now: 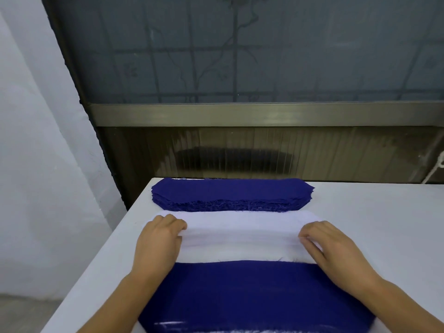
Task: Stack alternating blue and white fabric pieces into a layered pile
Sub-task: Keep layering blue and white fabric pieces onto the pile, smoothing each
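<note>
On the white worktop [374, 224], the left hand [157, 241] and right hand [336, 246] each have their grip pinched on an end of the white piece [240, 236], lying between the blue stack [230, 194] and the near blue piece [252, 296].

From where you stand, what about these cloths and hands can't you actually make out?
Head view only:
- Fingertips of the left hand and right hand: curled under into the white fabric.
- Near end of the blue fabric piece: cut off by the bottom edge.
- Layer count in the far blue stack: edges too fine to tell.
- What is behind the window: blurred by its glass.
</note>
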Tool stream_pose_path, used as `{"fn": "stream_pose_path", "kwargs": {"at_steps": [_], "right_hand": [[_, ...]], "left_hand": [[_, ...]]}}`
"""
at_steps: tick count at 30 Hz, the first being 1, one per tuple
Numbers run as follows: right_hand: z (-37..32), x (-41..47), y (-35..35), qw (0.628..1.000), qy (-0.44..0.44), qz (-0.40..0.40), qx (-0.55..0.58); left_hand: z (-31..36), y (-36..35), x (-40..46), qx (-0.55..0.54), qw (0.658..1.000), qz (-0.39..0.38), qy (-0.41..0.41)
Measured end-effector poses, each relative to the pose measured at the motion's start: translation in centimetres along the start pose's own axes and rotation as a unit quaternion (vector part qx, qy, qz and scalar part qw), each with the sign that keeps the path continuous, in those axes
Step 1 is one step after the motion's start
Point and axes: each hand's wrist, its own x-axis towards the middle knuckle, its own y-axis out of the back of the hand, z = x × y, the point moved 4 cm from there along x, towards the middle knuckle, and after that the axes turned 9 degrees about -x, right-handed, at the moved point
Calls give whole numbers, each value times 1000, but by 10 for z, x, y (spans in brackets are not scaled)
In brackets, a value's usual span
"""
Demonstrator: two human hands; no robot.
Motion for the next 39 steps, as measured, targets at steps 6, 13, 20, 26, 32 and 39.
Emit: {"fn": "stream_pose_path", "kwargs": {"at_steps": [6, 13, 20, 26, 32, 39], "right_hand": [[-5, -59, 13, 997, 67, 31, -23], [-13, -76, 18, 990, 115, 79, -35], [-21, -89, 19, 987, 140, 78, -19], [-20, -100, 24, 992, 128, 10, 2], [-17, -93, 21, 990, 139, -10, -3], [-17, -82, 20, 988, 146, -33, 21]], "left_hand": [[7, 24, -51, -4, 992, 12, -126], [-3, 26, -84, -26, 985, 9, -170], [-8, 27, -102, -64, 986, -7, -157], [-17, 25, -117, -94, 986, -81, -114], [-21, 19, -115, -77, 985, -96, -122], [-20, 22, -101, -72, 985, -133, -87]]}}
